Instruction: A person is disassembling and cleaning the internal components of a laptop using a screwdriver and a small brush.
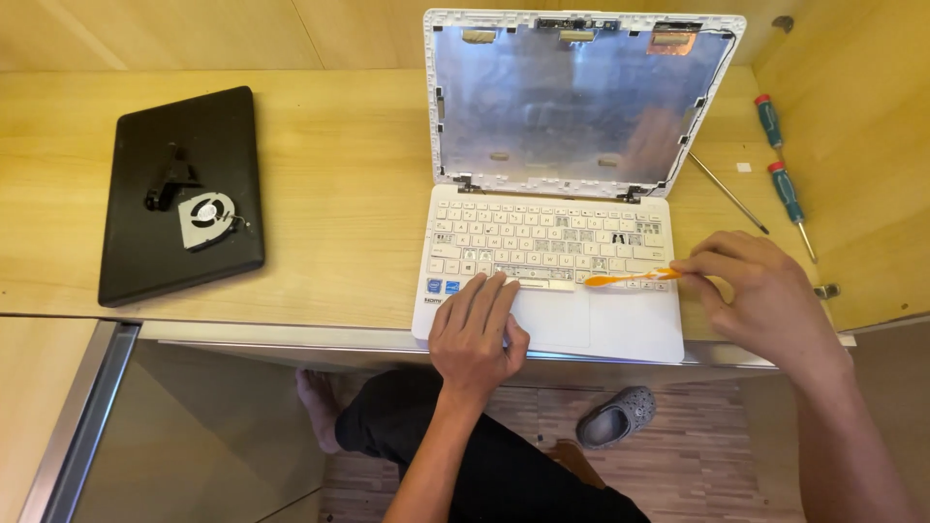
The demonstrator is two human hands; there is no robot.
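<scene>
White laptop (pixel 557 261) sits on the wooden worktop (pixel 339 184) right in front of the person, its lid up but with no display panel, only a bare silvery back and a few bits of tape along the top edge. That much of the stripping looks done. The keyboard is still in place, with several caps off in the rows above the right hand. The right hand (pixel 765 291) pinches an orange toothbrush (pixel 630 279), whose head lies on the lowest key row, so the cleaning seems to be under way rather than finished. The left hand (pixel 480 334) rests flat and unclenched on the palm rest, fingertips at the space bar. Just left of it sit two small blue square stickers (pixel 444 287). Far out to its left, a black laptop base (pixel 182 194) carries a loose cooling fan (pixel 206 218). Beyond the right hand lie two green-handled screwdrivers (pixel 783 155).
</scene>
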